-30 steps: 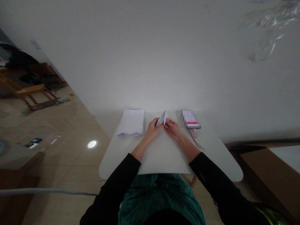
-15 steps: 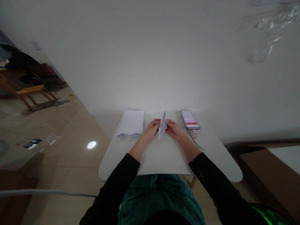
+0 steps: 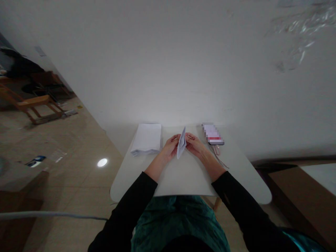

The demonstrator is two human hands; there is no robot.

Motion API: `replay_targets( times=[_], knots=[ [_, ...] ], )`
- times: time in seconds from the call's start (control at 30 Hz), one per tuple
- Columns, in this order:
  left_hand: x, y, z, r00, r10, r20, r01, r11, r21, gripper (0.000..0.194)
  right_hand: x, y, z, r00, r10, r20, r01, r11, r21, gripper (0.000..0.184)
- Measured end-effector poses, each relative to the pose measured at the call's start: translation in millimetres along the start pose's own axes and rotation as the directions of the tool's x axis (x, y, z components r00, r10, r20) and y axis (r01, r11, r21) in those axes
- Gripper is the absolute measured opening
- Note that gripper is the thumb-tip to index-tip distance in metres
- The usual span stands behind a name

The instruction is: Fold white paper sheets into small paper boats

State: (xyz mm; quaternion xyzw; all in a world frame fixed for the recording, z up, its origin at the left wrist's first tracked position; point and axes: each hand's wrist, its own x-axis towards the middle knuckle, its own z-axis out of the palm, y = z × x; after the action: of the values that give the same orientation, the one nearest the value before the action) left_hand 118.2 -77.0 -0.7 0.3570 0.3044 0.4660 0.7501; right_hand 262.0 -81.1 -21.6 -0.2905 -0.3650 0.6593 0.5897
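Note:
A folded piece of white paper [image 3: 181, 144] is held nearly edge-on above the middle of the white table [image 3: 183, 178]. My left hand [image 3: 170, 147] grips it from the left side with bent fingers. On the other side, my right hand [image 3: 195, 144] pinches it between thumb and fingers. The fold seems to stand a little apart towards the right; the fingertips behind the paper are partly hidden. Left of my hands lies a stack of white paper [image 3: 147, 138]. A phone [image 3: 213, 134], its screen blurred out, rests to the right with a pink strap [image 3: 216, 150] trailing from it.
A white wall [image 3: 168, 63] rises directly behind the table. At the right stands a brown cardboard box [image 3: 301, 189]. Further left are a wooden chair [image 3: 36, 100] and a person in dark clothes [image 3: 23, 66]. A grey cable [image 3: 52, 214] crosses the lower left.
The folded paper has turned from a slanted, spread position to a narrow upright one and sits slightly lower. My left hand has shifted its grip; my right hand has barely moved.

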Motion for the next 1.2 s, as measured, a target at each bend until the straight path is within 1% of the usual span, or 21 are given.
replay_targets(
  times=[0.1,0.2,0.33,0.4,0.5,0.63,0.73,0.87,0.97,1.1,1.2],
  knots=[
    [1,2,-0.4,1.0,-0.007,-0.005,0.007,0.999,-0.037,0.028,0,0,0,1.0,0.011,0.026,-0.011,1.0,-0.02,0.036],
    [3,4,-3.3,1.0,-0.023,0.0,0.023,1.0,-0.002,0.028,0,-1,-1,0.999,0.016,0.041,-0.013,0.999,-0.052,0.035],
    [5,7,-7.9,0.998,-0.035,-0.059,0.037,0.999,0.035,0.031,-1,-1,-1,0.999,0.013,0.051,-0.009,0.997,-0.077,0.033],
    [5,9,-9.5,0.997,-0.033,-0.067,0.036,0.998,0.046,0.035,-1,-1,1,0.998,0.026,0.062,-0.021,0.996,-0.087,0.033],
    [4,12,-10.6,0.999,-0.019,-0.042,0.022,0.996,0.091,0.036,-2,-1,2,0.998,0.023,0.062,-0.019,0.997,-0.076,0.034],
    [4,12,-10.2,0.999,-0.028,0.018,0.024,0.981,0.19,0.03,-2,-3,4,1.0,-0.005,0.025,0.006,0.998,-0.06,0.036],
    [4,10,-9.7,1.0,-0.018,0.024,0.013,0.984,0.177,0.031,-3,-4,4,1.0,-0.004,0.016,0.005,0.998,-0.058,0.037],
    [4,12,-10.3,0.997,-0.056,0.049,0.048,0.987,0.152,0.032,-3,-2,3,0.999,0.003,0.038,-0.001,0.998,-0.063,0.035],
    [5,13,-11.9,0.997,-0.047,0.06,0.04,0.993,0.114,0.033,-3,-1,3,0.999,0.002,0.046,0.0,0.999,-0.051,0.034],
    [7,12,-14.8,0.998,-0.053,0.047,0.048,0.994,0.093,0.039,-2,-1,2,0.999,0.008,0.037,-0.006,0.999,-0.039,0.033],
    [7,12,-15.7,0.999,-0.046,0.012,0.045,0.997,0.068,0.046,-2,0,2,0.999,0.011,0.031,-0.01,0.999,-0.038,0.032]
  ],
)
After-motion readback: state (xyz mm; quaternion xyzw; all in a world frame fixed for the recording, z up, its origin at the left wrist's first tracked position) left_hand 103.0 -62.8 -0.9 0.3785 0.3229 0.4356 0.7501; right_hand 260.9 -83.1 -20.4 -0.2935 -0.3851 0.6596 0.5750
